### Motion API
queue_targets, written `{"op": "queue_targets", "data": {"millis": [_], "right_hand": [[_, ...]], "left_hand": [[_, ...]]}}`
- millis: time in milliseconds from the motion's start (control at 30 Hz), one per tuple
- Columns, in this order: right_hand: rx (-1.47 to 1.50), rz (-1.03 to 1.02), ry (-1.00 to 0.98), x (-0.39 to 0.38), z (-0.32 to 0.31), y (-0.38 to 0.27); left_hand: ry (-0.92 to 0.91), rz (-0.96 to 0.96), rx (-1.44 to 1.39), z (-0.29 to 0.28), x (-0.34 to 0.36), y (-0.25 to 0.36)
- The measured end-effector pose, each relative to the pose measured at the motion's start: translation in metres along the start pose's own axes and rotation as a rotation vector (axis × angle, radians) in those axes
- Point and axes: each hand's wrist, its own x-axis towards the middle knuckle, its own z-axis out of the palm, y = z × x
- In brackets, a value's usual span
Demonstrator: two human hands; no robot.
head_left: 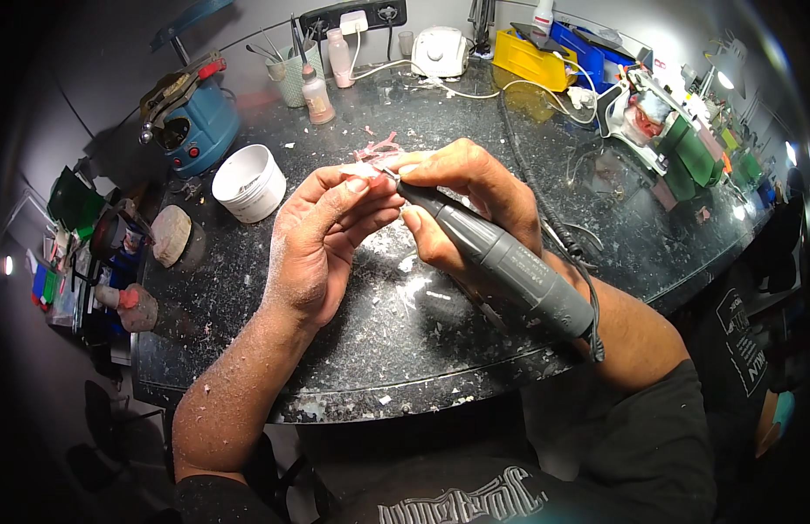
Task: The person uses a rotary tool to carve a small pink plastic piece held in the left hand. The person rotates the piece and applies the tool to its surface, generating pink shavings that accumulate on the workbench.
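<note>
The person's left hand (pixel 313 240) pinches a small pink piece (pixel 361 171) in its fingertips, and the right hand (pixel 488 188) wraps round a dark grey drill (pixel 501 262), pen-fashion. The drill's tip points at the piece, right by the left fingertips; from here I can't tell whether they touch. Just beyond those fingertips lie branching pink scraps (pixel 383 146). A white tub (pixel 250 185) stands to the left of the left hand, with a pale block (pixel 172 236) farther out on the dusty black table (pixel 361 371).
</note>
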Motion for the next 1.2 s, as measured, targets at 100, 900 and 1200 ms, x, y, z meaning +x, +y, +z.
{"op": "queue_targets", "data": {"millis": [100, 900, 1200], "right_hand": [[-0.003, 0.011, -0.003, -0.0009, 0.0001, -0.0003], [-0.058, 0.034, -0.031, -0.0028, 0.0022, -0.0027], [-0.074, 0.018, -0.034, -0.0027, 0.0058, -0.0040]], "left_hand": [[0.001, -0.002, -0.002, -0.0006, 0.0008, -0.0012], [0.046, 0.132, -0.005, 0.0020, -0.0002, -0.0070], [0.098, 0.188, 0.079, 0.0032, -0.0024, -0.0096]]}}
